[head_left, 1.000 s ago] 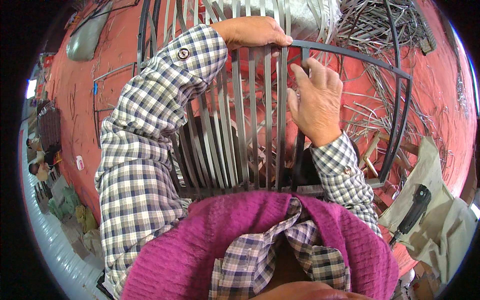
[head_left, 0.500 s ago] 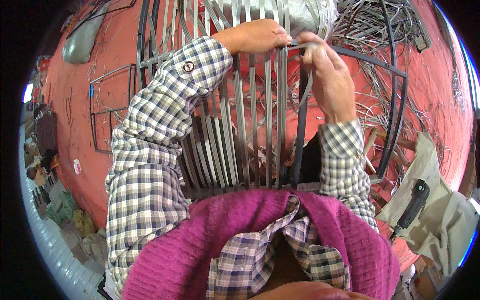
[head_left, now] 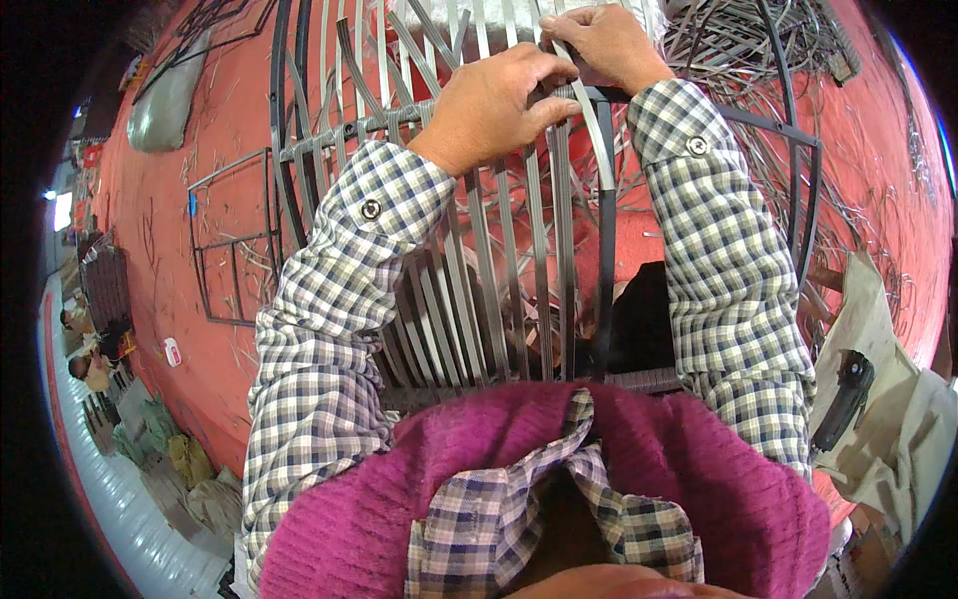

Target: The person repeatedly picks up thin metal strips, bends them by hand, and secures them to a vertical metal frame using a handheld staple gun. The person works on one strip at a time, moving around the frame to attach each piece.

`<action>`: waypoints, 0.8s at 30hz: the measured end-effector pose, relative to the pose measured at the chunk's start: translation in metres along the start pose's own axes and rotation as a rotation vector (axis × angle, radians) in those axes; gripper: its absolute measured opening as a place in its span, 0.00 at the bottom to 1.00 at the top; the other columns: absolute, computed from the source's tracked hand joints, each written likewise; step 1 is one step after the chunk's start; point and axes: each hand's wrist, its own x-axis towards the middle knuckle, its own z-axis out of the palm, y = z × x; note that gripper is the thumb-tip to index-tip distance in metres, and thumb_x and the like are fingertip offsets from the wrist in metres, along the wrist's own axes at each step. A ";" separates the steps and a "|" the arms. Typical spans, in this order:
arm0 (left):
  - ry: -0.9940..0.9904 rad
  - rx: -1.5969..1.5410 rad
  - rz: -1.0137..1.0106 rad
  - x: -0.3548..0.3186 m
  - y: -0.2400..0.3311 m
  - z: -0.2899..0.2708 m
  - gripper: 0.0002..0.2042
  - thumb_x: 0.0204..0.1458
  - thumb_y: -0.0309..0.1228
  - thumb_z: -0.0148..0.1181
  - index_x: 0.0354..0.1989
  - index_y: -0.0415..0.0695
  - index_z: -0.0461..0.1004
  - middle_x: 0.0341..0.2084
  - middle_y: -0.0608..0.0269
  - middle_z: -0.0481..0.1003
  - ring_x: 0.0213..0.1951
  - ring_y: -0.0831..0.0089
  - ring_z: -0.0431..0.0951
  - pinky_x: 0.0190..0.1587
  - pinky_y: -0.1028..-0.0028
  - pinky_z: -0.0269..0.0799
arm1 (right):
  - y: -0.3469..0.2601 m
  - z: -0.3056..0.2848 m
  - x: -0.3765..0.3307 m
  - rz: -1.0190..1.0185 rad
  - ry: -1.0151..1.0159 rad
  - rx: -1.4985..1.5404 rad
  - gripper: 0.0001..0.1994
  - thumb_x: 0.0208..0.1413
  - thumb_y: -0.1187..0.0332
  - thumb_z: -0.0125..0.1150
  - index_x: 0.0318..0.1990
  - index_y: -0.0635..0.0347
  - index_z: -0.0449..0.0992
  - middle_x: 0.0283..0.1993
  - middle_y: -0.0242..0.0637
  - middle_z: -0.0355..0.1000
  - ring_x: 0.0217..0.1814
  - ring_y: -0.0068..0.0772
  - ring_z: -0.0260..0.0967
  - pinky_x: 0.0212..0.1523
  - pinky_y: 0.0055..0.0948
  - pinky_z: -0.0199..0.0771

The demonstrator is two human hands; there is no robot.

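Observation:
A dark metal frame (head_left: 607, 255) stands in front of me with grey flat strips (head_left: 481, 235) running lengthwise over it, side by side. A crossbar (head_left: 364, 128) spans it, wrapped in places with strip. My left hand (head_left: 489, 108) is at the crossbar, finger above and thumb below, both tips curled in against a loose grey strip (head_left: 596, 130). Farther up, my right hand (head_left: 611, 45) pinches that strip between thumb and fingers. The strip slants down past the crossbar, its lower end lying over the dark rail. My left palm hides part of the crossbar.
A tangle of grey strips (head_left: 743, 55) lies at the far right on the red floor (head_left: 230, 95). Another metal frame (head_left: 235, 240) is at left. A black-handled tool (head_left: 844, 399) rests on beige cloth (head_left: 878, 419) at right. A plastic-wrapped bundle (head_left: 165, 105) lies far left.
My right hand has moved up and left, beyond the crossbar. The loose strip, looped below that hand before, now lies straighter across the bar. My left hand has shifted slightly nearer and its fingers have parted somewhat.

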 end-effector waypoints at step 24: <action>-0.017 0.097 -0.032 0.001 0.010 0.002 0.12 0.52 0.38 0.58 0.39 0.45 0.78 0.31 0.59 0.77 0.30 0.61 0.78 0.33 0.68 0.73 | -0.018 -0.023 -0.026 -0.073 0.123 0.041 0.16 0.57 0.59 0.49 0.40 0.61 0.78 0.39 0.44 0.74 0.41 0.38 0.71 0.42 0.31 0.69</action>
